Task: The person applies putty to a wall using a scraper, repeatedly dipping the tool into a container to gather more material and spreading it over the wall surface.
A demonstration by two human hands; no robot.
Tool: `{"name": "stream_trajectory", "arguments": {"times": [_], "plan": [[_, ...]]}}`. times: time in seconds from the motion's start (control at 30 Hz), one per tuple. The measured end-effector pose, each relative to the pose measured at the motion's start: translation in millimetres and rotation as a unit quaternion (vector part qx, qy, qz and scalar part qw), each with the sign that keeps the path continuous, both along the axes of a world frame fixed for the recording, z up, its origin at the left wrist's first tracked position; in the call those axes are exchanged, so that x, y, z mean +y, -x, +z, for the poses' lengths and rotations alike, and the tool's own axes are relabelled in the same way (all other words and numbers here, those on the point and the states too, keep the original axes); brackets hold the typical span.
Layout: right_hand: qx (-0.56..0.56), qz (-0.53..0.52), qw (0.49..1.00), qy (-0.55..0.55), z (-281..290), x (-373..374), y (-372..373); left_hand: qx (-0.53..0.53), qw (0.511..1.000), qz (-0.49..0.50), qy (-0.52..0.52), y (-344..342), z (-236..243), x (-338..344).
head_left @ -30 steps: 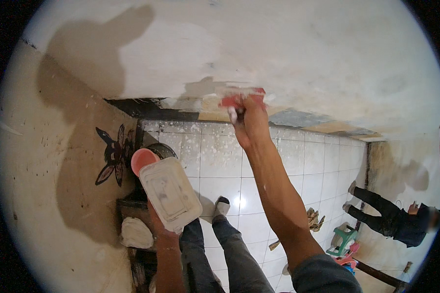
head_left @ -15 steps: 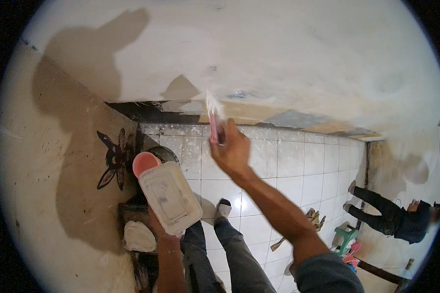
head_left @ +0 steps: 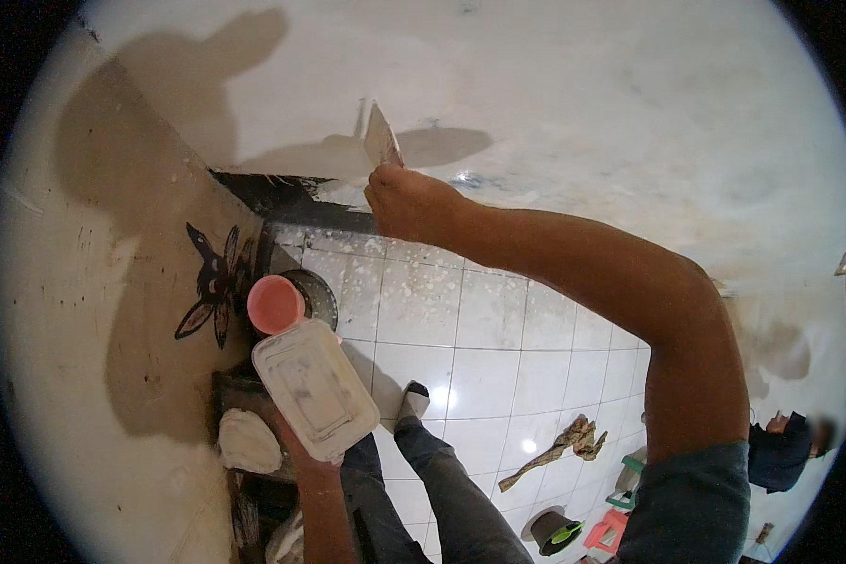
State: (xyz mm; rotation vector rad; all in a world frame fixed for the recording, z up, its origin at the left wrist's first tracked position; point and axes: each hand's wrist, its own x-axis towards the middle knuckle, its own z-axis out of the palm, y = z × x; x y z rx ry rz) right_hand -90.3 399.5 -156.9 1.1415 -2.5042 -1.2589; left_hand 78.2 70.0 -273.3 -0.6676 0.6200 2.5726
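My right hand [head_left: 406, 199] grips a putty knife [head_left: 382, 141]. Its broad, pale-smeared blade points up at the whitish wall [head_left: 573, 103], close to the surface; whether it touches I cannot tell. A shadow of hand and blade falls around it. In my left hand [head_left: 296, 434], mostly hidden underneath, lies a shallow rectangular plastic lid or tray [head_left: 316, 390], off-white with greyish smears in its middle. Just beyond the tray are a pink tub [head_left: 275, 304] and a dark round bucket [head_left: 321, 299], partly covered.
White floor tiles [head_left: 414, 310] carry pale splatters along the wall's dark base strip [head_left: 296, 202]. A filled white bag [head_left: 249, 442] sits on a dark stand at left. Crumpled brown cloth [head_left: 578, 440], a dark pot [head_left: 553, 531], stools and a person [head_left: 782, 451] are at right.
My right hand and putty knife have moved up and left along the wall, the forearm now crossing in front of it. The tray has shifted slightly left and down in the view.
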Motion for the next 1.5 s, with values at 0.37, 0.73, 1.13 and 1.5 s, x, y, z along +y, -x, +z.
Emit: {"name": "stream_trajectory", "arguments": {"times": [0.37, 0.73, 1.13, 1.5], "plan": [[-0.169, -0.298, 0.877, 0.337, 35.8, 126.0, -58.7, -0.045, 0.999, 0.013, 0.006, -27.3, 21.1, 28.9], [0.082, -0.057, 0.962, 0.252, -24.7, 121.0, -133.6, -0.035, 0.999, 0.017, 0.02, -27.1, 13.1, 24.4], [0.369, -0.098, 0.779, 0.498, -94.7, 20.5, -22.4, -0.048, 0.997, -0.008, 0.064, 4.6, -10.1, -33.4], [0.466, -0.157, 0.631, 0.6, -123.0, -34.5, 54.5, -0.075, 0.991, -0.042, 0.098, 51.7, -31.8, -64.9]]}}
